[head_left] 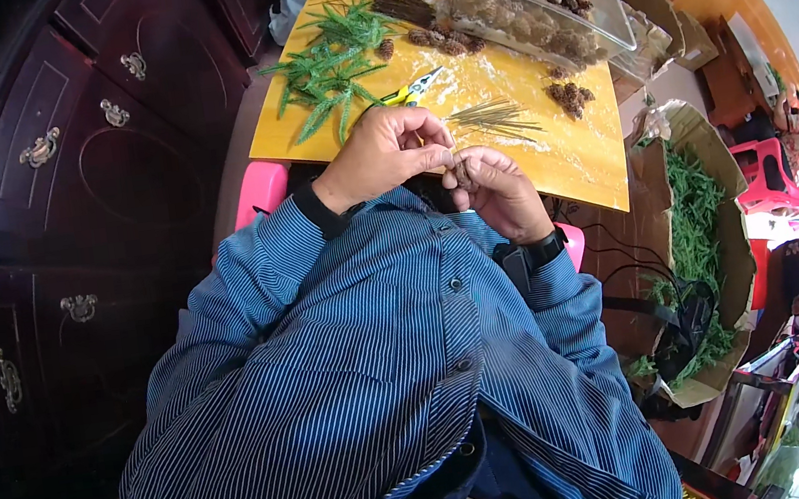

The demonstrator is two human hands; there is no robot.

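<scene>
Over the near edge of a yellow table (570, 161), my two hands meet. My right hand (506, 197) grips a small brown pine cone (463, 177) between thumb and fingers. My left hand (385, 155) is closed in a pinch at the top of that cone; whatever its fingertips hold is too small to make out. Pliers (411, 89) with yellow handles lie just beyond my left hand. Past my right hand a bunch of thin, wire-like stems (495, 118) rests on the tabletop.
Green artificial sprigs (334, 56) lie at the table's left, near dark bristly stems (403, 4) and loose pine cones (446, 39). A clear plastic box (628, 30) of cones stands far right. Right of the table is a carton (666, 245) of greenery; dark drawers (99, 188) stand left.
</scene>
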